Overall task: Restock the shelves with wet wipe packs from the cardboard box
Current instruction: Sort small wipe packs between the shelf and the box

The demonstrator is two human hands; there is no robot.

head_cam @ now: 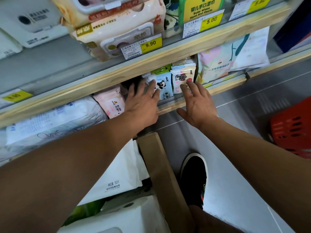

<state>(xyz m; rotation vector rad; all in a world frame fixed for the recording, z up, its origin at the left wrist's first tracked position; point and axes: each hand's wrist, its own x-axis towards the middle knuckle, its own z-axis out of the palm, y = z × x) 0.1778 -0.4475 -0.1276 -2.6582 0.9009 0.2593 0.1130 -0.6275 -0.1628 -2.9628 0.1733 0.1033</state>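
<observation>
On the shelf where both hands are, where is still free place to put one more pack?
A dark gap lies behind the left hand, between the pink pack and the panda pack. From the panda pack rightward it is crowded: the bear pack under the right hand, then the large pastel pack.

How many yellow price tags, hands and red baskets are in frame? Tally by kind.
Legible yellow price tags: 2, the 9.90 tag and the 5.00 tag
Blurred yellow tags: 2, upper right and far left
Hands: 2, left hand, right hand
Red baskets: 1
Total: 7
</observation>
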